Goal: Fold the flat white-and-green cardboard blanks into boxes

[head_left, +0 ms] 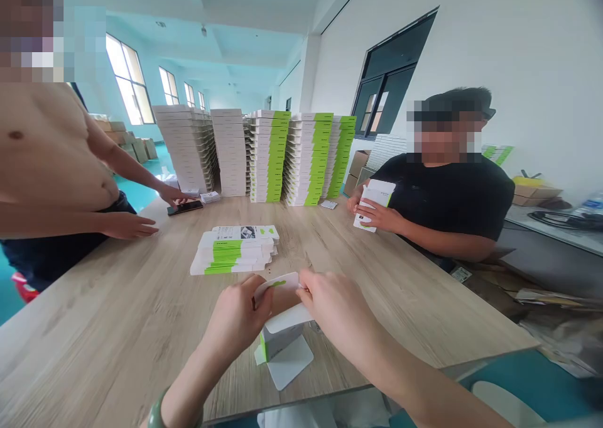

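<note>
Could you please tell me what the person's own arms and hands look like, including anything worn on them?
Both forearms are bare, with no sleeve in view above the left hand or the right hand. The left wrist wears a smooth, rounded green bangle. Neither hand shows a glove.

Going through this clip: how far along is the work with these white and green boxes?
Looking done: the tall stacks of boxes at the far end of the wooden table. In hand: the left hand and right hand grip a white carton above a small box. Left: a low pile of boxes mid-table and a flat white card by the small box.
</note>
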Available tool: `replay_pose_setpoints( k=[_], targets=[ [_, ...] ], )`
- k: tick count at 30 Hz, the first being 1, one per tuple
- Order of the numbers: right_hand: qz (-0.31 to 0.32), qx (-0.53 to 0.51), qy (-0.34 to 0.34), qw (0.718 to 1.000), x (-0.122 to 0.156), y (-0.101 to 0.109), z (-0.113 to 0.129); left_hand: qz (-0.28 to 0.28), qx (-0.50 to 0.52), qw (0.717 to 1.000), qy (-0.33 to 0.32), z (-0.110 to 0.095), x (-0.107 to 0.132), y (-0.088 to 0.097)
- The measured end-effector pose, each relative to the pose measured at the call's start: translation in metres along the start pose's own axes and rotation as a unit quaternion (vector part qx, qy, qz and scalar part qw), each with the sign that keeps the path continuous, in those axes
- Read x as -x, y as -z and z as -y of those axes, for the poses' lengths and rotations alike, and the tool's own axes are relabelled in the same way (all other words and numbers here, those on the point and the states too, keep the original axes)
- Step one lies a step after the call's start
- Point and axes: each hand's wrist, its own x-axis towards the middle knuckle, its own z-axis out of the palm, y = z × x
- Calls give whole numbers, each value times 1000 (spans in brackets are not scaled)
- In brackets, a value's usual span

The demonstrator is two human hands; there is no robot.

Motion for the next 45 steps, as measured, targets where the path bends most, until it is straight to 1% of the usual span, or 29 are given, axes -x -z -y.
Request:
replay_pose_setpoints(
  k=[2,5,7,11,15,18,21,22,23,24,25,26,27,29,31,32,34,35,36,38,40,42,43,44,45],
  targets=[
    [-12,4,14,1000,-2,-4,0,23,-19,1000,4,-6,-5,4],
    [-26,25,50,998,-6,-9,-1,63,-44,997,-14,-17,-13,11],
    [-30,38,70,996,-9,-11,-3,75,-54,996,-17,-21,-17,12],
    [-30,32,111,993,-11,-12,-7,58,-51,997,16,-18,-17,6],
    [-14,-21,153,988,-7,-12,-18,55,-2,998,24,-9,-18,-1],
    [-45,-54,229,971,-7,-19,-33,37,56,997,28,-1,-17,-3],
    [-85,-43,303,948,-12,-27,-46,22,120,992,16,6,-7,-9],
    [-93,-41,315,944,-14,-30,-49,2,153,988,9,8,-1,-13],
    [-100,-42,321,941,-16,-33,-51,-37,190,981,3,9,6,-19],
    [-109,-49,325,938,-18,-36,-52,-91,226,970,-1,10,15,-26],
    [-119,-64,328,935,-20,-39,-53,-159,255,954,-6,11,25,-35],
    [-131,-90,330,930,-22,-43,-53,-223,265,938,-8,11,34,-44],
    [-142,-128,328,925,-23,-48,-53,-272,260,927,-16,10,44,-53],
    [-147,-238,306,910,-24,-56,-50,-337,240,909,-39,10,59,-66],
    [-134,-364,262,884,-23,-63,-45,-361,193,908,-88,11,67,-72],
    [-124,-417,240,868,-21,-64,-42,-358,160,913,-114,12,69,-73],
    [-100,-504,201,834,-19,-66,-36,-325,92,928,-158,16,69,-72],
    [-88,-539,184,817,-18,-65,-33,-309,77,933,-167,17,68,-72],
    [-74,-573,165,799,-18,-65,-30,-304,84,935,-163,19,66,-72],
    [-43,-646,121,752,-19,-65,-22,-311,140,932,-120,19,62,-75],
    [-19,-720,62,691,-21,-66,-12,-308,227,922,-51,15,57,-79],
    [-13,-782,-1,623,-23,-69,0,-261,327,908,2,7,54,-81],
    [-15,-804,-26,594,-24,-70,6,-233,370,899,22,1,52,-80],
    [-19,-818,-45,573,-24,-71,12,-211,405,889,41,-6,51,-79],
    [-26,-826,-61,559,-24,-70,18,-201,430,878,60,-13,49,-77]
  ],
)
